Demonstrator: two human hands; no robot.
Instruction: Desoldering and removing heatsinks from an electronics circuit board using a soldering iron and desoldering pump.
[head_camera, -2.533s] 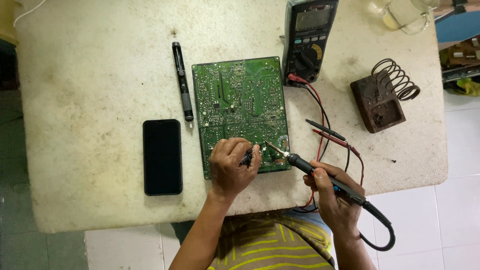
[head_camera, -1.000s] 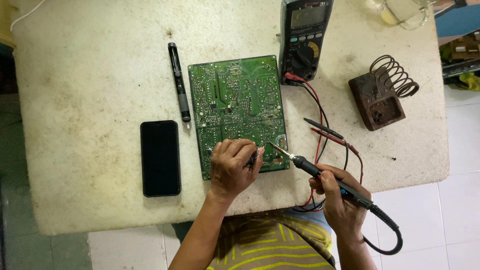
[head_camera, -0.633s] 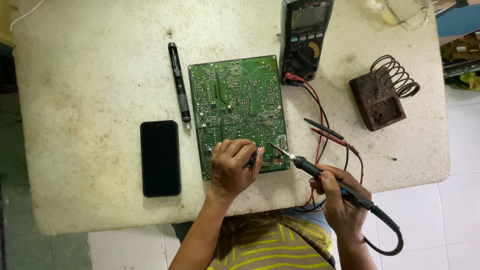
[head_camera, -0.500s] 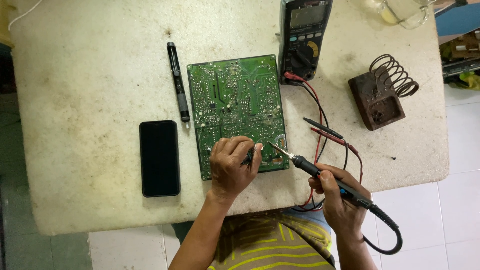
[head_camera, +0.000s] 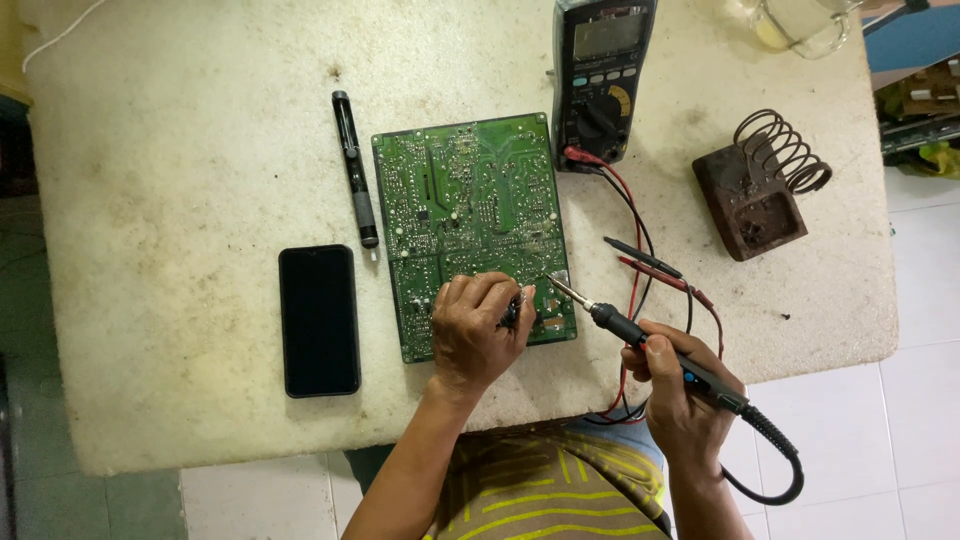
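1. Head view, the work: a green circuit board (head_camera: 470, 232) lies flat, solder side up, near the middle of the pale, stained bench (head_camera: 180, 150). It looks stiff and light but fragile, best held by its bare edges, not by the soldered face.
2. Head view, left hand (head_camera: 480, 335): it rests curled on the board's near right corner, fingers closed around something small and dark; I cannot quite tell what it is.
3. Head view, right hand (head_camera: 685, 400): it is closed in a pen grip on the black handle of a soldering iron (head_camera: 650, 345), whose tip reaches the board's lower right corner, just beside the left fingers. The iron's rigid handle is the only safe place to hold it; its cable loops off the bench edge.
4. Head view, surroundings: a black phone (head_camera: 319, 320) lies left of the board, a dark pen-shaped tool (head_camera: 354, 170) just beside its left edge, a multimeter (head_camera: 602, 75) at the far right corner with red and black probe leads (head_camera: 650, 265), and a rusty iron stand (head_camera: 760, 185) well apart to the right.
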